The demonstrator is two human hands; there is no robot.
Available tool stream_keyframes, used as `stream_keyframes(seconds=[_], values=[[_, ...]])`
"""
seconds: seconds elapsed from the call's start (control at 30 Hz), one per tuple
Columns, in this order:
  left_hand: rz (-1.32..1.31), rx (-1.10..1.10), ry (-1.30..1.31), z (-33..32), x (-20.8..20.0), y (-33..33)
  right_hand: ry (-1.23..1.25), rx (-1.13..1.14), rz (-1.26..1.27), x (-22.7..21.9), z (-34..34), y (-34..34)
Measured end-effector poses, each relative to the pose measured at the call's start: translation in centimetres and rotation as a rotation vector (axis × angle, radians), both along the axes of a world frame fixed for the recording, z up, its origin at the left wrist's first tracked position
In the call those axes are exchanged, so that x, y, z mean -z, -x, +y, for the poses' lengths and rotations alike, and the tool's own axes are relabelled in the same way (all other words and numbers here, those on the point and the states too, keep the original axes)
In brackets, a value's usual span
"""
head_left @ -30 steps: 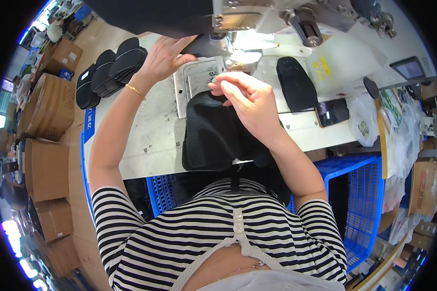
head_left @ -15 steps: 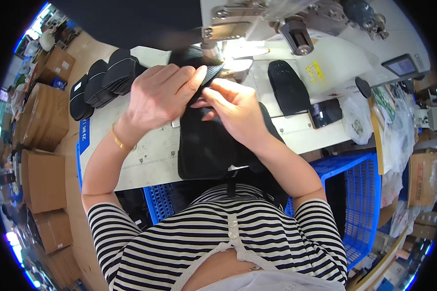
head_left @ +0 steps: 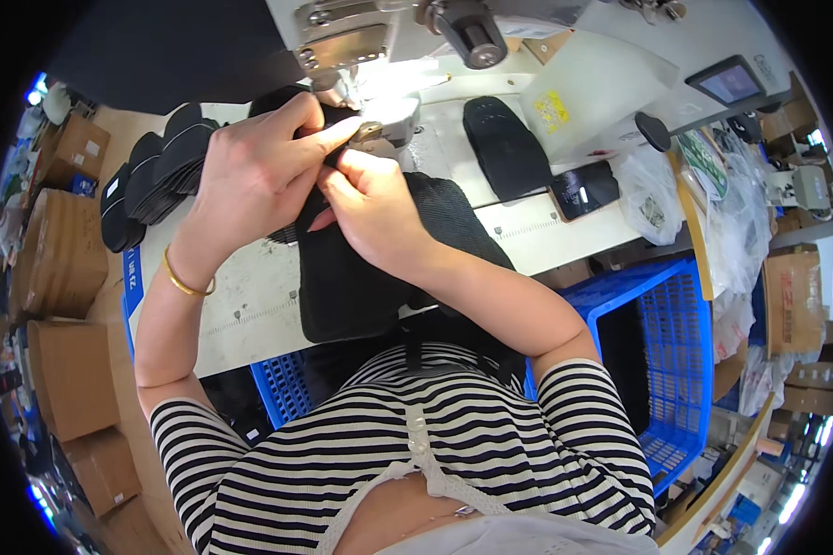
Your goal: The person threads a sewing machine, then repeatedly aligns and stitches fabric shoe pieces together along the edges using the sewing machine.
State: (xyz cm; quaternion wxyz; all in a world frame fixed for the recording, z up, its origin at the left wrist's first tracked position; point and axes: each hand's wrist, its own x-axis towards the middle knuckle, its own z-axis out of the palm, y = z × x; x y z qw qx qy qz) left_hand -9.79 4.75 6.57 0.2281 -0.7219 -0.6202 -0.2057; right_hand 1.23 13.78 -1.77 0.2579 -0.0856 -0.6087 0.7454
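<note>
"What have those hands got hold of?"

"Black fabric (head_left: 347,277), with a ribbed look to it. The left hand (head_left: 261,166), the one with the gold bracelet (head_left: 190,279) at its wrist, has thumb and fingers closed on it, right up near the metal foot of the sewing machine (head_left: 352,44)."

"And the right?"

"The right hand (head_left: 379,211) pinches it too, just beside the left. I can't tell exactly which fold it has; the fingers cover that."

"Where's the rest of the cloth?"

"On the white table (head_left: 242,301), under the right hand, spread as far as the front edge."

"Those dark heaps past the left arm?"

"Stacks of black pieces (head_left: 178,157) with rounded ends. Another flat black piece (head_left: 504,148) lies to the right of the needle area."

"And lower down, on the right?"

"A blue plastic crate (head_left: 676,347), beside the striped sleeve (head_left: 594,421)."
</note>
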Motion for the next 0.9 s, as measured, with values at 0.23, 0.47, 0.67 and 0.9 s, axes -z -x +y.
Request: stream_keyframes(seconds=[0.23, 0.47, 0.67, 0.9], values=[[0.025, -0.064, -0.048, -0.5, 0.6, -2.4, 0.059, 0.015, 0.004, -0.6, 0.2, -2.0], [0.135, -0.143, -0.128, -2.0, 1.6, -6.8, -0.189, 0.065, -0.038, -1.4, 0.6, -4.9], [0.155, -0.192, -0.135, 0.1, 1.8, -6.5, -0.196, 0.048, -0.061, -1.3, 2.0, -4.8], [0.194, -0.178, -0.230, 1.7, 2.4, -4.7, -0.010, 0.045, 0.004, -1.5, 2.6, -3.6]])
